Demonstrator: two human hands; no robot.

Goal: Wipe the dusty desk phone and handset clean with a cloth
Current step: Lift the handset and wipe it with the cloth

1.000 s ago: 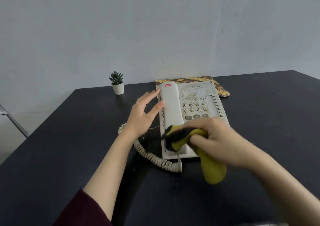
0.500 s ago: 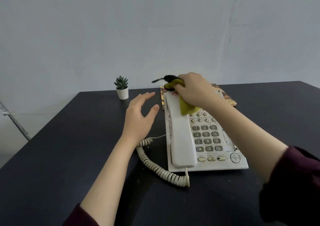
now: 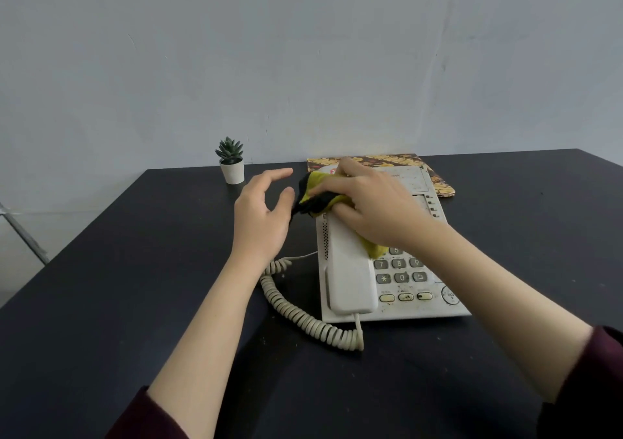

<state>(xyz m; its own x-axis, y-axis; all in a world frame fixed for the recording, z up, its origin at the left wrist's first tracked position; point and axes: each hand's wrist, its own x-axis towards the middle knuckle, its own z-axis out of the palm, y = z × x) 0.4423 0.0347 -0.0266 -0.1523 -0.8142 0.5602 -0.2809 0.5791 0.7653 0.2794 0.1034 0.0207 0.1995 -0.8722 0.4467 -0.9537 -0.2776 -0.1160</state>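
Two hands work: the right hand (image 3: 374,209) clenches a soft yellow-black cloth (image 3: 318,191) on the smooth handset (image 3: 349,270) of the speckled plastic phone (image 3: 409,307); left hand (image 3: 261,217), at 9 o'clock, fingers released above the matte bench (image 3: 135,287). Keys read 7, 8, 0.

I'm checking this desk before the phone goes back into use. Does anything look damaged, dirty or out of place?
The desk phone still has brown specks along its front edge and near the lower buttons. Pale specks dot the black desk beside the coiled cord. Nothing looks broken or askew.
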